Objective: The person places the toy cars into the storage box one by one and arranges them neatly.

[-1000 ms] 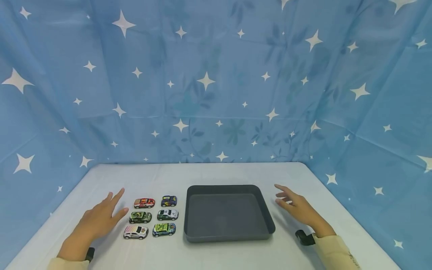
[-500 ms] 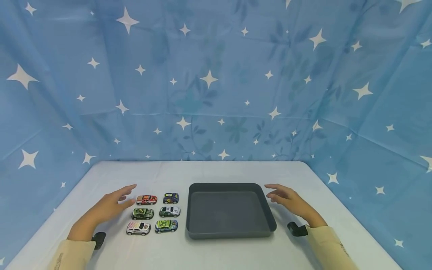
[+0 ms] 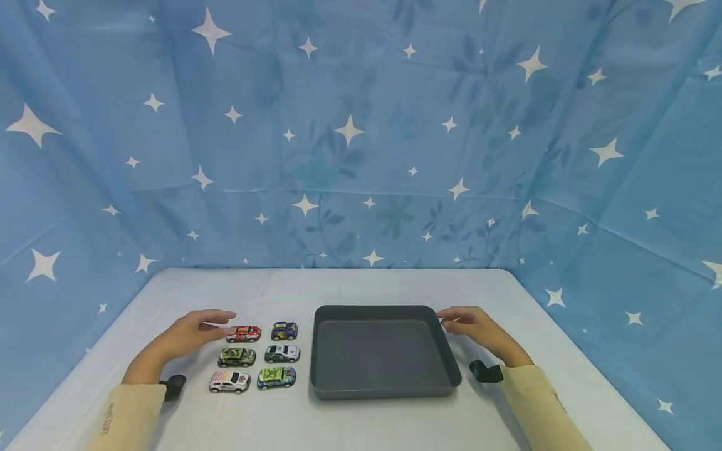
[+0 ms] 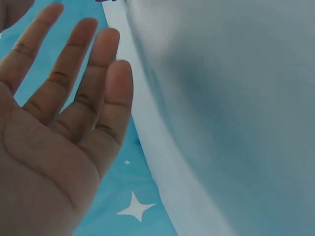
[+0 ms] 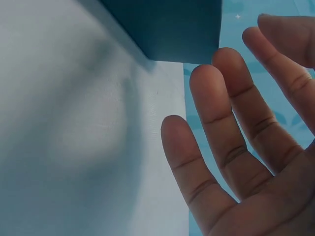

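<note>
My left hand point(image 3: 188, 333) hovers at the left end of a red toy car point(image 3: 248, 334), its thumb tip overlapping the car in the head view; contact is unclear. In the left wrist view the left hand point(image 4: 59, 118) has spread, nearly straight fingers. Near it stand a green camouflage toy car point(image 3: 237, 357) and a white toy car point(image 3: 229, 381). My right hand point(image 3: 474, 329) is by the far right corner of a dark grey tray point(image 3: 386, 393), fingertips close to its rim. The right wrist view shows the right hand point(image 5: 261, 167) with loosely bent fingers beside the tray wall point(image 5: 172, 29).
A second column of toy cars lies left of the tray: a dark blue car point(image 3: 284, 331), a white and green car point(image 3: 282, 353) and a yellow-green car point(image 3: 276, 377). A blue star-patterned curtain point(image 3: 361, 156) hangs behind the white table point(image 3: 372, 426).
My left hand has moved right towards the red toy car, its fingers turning rightward. The right hand has come left to the tray's edge. The cars and tray keep their places.
</note>
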The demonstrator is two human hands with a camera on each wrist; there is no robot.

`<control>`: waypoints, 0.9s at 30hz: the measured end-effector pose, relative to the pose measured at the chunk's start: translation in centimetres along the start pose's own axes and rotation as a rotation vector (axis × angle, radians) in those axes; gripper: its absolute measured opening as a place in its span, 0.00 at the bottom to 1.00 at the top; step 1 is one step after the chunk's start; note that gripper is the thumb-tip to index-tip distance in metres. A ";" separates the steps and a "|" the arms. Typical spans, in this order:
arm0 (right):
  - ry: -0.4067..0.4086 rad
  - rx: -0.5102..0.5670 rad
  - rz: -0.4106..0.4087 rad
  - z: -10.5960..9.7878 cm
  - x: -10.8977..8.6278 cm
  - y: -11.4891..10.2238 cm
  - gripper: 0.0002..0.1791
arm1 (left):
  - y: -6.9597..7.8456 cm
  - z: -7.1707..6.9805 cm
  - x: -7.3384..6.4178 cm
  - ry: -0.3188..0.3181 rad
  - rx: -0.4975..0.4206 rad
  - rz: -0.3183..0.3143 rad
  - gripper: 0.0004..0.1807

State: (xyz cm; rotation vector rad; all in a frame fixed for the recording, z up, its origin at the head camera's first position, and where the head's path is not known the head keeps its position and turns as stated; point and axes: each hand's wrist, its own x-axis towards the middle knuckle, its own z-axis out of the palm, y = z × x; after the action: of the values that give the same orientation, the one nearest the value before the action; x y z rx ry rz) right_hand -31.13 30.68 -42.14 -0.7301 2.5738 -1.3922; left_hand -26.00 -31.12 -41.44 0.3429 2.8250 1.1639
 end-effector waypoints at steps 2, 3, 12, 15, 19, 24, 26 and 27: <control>-0.005 0.006 0.009 0.1 0.2 0.1 0.21 | 0.0 0.0 0.3 -0.011 -0.006 -0.012 0.27; -0.007 0.010 0.013 0.1 0.3 0.2 0.21 | 0.0 0.1 0.4 -0.020 -0.003 -0.011 0.27; -0.035 0.057 0.071 0.1 1.0 0.5 0.23 | -1.0 0.1 1.7 -0.071 -0.041 0.021 0.26; -0.035 0.066 0.095 0.3 1.1 0.7 0.24 | -1.1 0.2 2.1 -0.090 -0.046 0.048 0.25; -0.035 0.065 0.091 0.4 1.2 1.1 0.24 | -1.0 0.3 2.4 -0.130 -0.065 0.060 0.24; -0.040 0.075 0.068 0.6 1.2 1.6 0.25 | -0.7 0.3 2.7 -0.175 -0.081 0.037 0.25; -0.038 0.080 0.077 0.6 1.2 1.8 0.25 | -0.5 0.4 2.9 -0.186 -0.077 0.032 0.26; -0.037 0.083 0.083 0.6 1.2 1.9 0.25 | -0.4 0.4 3.0 -0.186 -0.069 0.027 0.25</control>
State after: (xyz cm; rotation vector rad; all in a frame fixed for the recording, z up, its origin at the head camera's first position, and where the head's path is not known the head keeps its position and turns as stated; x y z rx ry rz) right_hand -32.62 30.57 -43.91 -0.6231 2.4721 -1.4361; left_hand -28.90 -30.43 -41.97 0.4605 2.6219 1.1654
